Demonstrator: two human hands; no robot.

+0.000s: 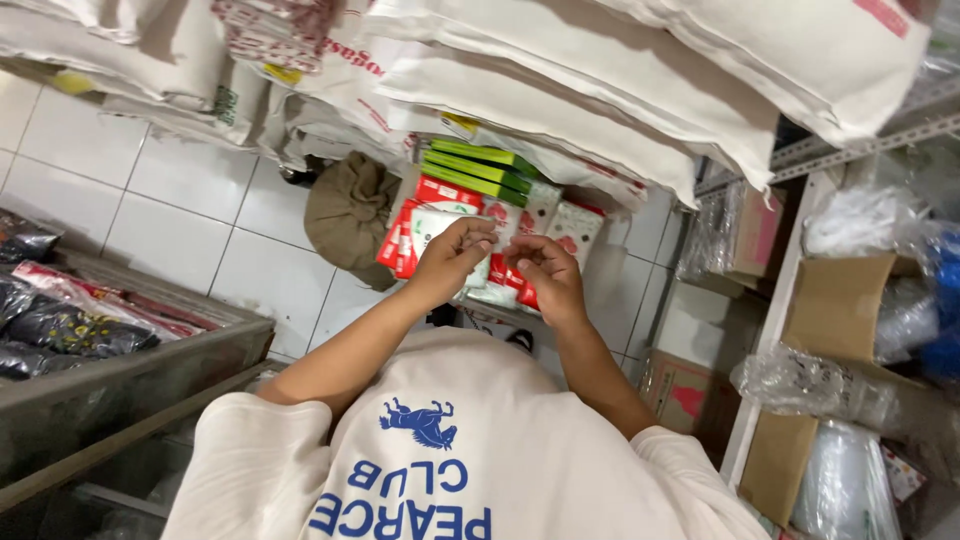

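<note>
The small white packet (497, 236) pinched between the left hand (452, 258) and the right hand (545, 272) is mostly covered by the fingers, so its shape cannot be made out. The stacked packets (452, 215) behind are partly hidden by both hands. The cloth sacks (560, 90) above are cut off by the top edge.

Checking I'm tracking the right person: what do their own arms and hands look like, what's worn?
Both forearms are bare, and the left hand and right hand wear no gloves. Short cream sleeves end above the elbows, from a cream T-shirt with a blue animal figure and blue lettering.
</note>
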